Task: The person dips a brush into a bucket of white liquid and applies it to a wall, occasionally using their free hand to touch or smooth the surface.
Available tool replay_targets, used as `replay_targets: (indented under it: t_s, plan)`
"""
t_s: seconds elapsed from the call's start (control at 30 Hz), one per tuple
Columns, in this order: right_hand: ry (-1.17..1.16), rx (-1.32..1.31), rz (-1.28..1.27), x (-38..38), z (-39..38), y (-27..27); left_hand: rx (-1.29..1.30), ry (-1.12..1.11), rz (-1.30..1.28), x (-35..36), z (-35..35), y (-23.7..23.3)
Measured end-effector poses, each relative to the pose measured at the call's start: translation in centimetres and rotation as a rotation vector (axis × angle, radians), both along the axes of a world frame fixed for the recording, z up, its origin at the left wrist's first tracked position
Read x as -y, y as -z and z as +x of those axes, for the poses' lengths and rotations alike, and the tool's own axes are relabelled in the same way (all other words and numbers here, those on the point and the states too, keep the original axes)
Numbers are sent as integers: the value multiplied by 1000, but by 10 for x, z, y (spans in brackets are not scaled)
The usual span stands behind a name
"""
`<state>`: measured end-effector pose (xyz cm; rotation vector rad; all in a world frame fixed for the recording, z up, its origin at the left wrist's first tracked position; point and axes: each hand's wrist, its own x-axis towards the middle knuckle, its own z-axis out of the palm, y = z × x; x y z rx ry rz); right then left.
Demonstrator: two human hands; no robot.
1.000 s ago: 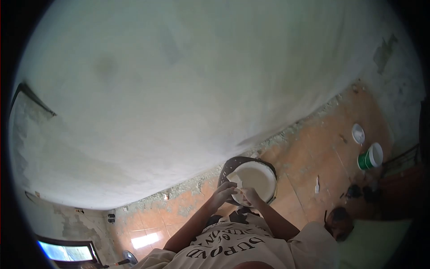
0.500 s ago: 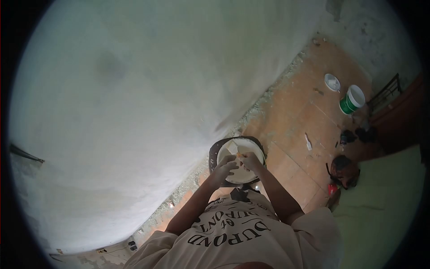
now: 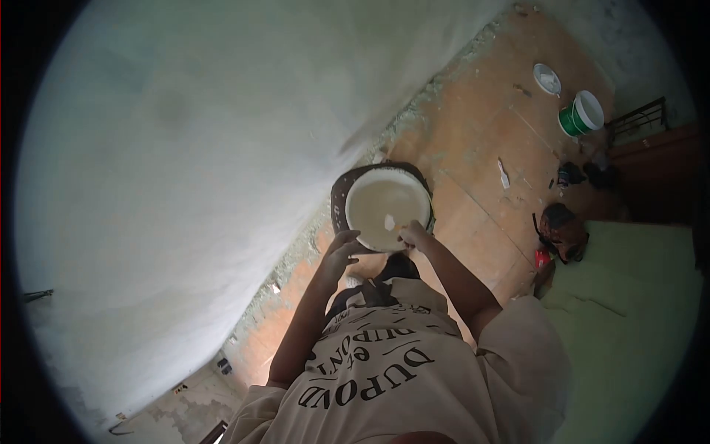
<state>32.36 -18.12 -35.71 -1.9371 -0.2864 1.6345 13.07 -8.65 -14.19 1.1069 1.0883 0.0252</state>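
My right hand (image 3: 416, 235) fingers pinch a scraper (image 3: 390, 222) over the putty bucket (image 3: 339, 201); my left hand (image 3: 339, 251) is beside its rim, and I cannot tell its grip.

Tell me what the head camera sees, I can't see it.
A bucket of white paste stands on an orange floor beside a white wall. The right hand holds a small scraper in it; the left hand is at its rim.

Wall (image 3: 185, 148) hard beside bucket (image 3: 339, 203), open floor (image 3: 481, 222) opposite.
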Motion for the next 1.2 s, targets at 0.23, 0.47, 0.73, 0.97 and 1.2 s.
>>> replay_targets:
  t_s: [0.23,0.47,0.73,0.97,1.2]
  plan:
    - [199,-53,-178,-45,-2,43,38,-91,-17,8,-11,-17]
    - [-52,613,-29,-60,-2,67,71,-184,4,14,-33,-10]
    - [-559,788,-38,-68,10,72,40,-307,-40,22,-43,-16]
    - [-641,693,152,-64,-1,76,32,-359,-67,27,-44,-5]
    - [-1106,657,-101,-61,27,82,24,-373,-58,24,-40,-10]
